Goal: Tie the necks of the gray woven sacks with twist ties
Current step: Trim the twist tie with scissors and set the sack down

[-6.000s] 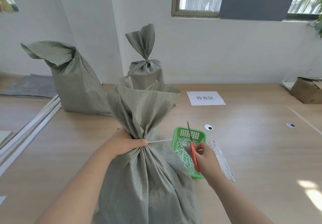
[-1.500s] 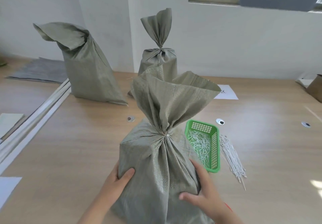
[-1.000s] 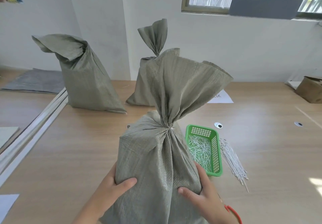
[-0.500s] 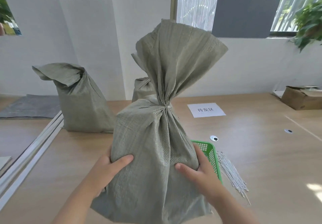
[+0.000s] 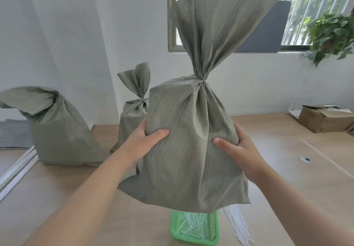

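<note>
A gray woven sack (image 5: 189, 150) with its neck cinched tight hangs in the air in front of me, above the table. My left hand (image 5: 145, 142) grips its left side and my right hand (image 5: 235, 150) grips its right side, thumbs on the front. Behind it stands a second tied sack (image 5: 132, 111). Further left a third sack (image 5: 57, 130) stands with its top folded over and loose. Below the lifted sack sits a green basket (image 5: 193, 230) of cut white tie pieces, with a bundle of long white twist ties (image 5: 237, 226) to its right.
The wooden table (image 5: 287, 178) runs to a white wall. A cardboard box (image 5: 323, 117) sits at the far right, a potted plant (image 5: 331, 35) hangs by the window. A gray mat (image 5: 13, 134) lies far left.
Six seconds ago my left hand held the neck and my right held scissors. Since then both hands took the sack's sides and raised it off the table, up and forward.
</note>
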